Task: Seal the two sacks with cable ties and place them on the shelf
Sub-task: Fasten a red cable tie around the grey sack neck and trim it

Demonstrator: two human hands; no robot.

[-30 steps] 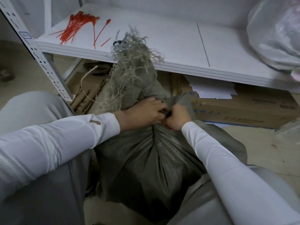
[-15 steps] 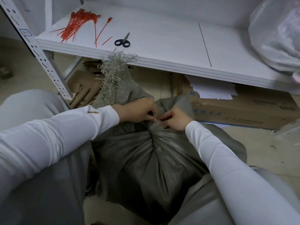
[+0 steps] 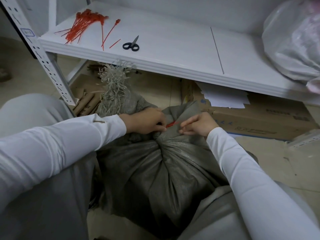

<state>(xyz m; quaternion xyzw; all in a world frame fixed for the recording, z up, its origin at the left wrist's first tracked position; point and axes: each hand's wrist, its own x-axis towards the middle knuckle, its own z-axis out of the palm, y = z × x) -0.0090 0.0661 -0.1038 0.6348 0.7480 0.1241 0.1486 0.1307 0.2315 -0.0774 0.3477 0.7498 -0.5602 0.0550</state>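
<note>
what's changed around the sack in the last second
The frayed top of the sack sank from in front of the shelf edge to below it, uncovering the scissors. The left hand and right hand drew slightly apart, and a red cable tie now shows pinched between them at the neck. Unchanged: both hands at the neck, the loose ties on the shelf.

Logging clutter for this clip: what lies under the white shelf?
Under the shelf: a cardboard box topped with white paper sheets, flattened cardboard at left, the frayed top of the sack in front. Anything farther back is covered by the board.
</note>
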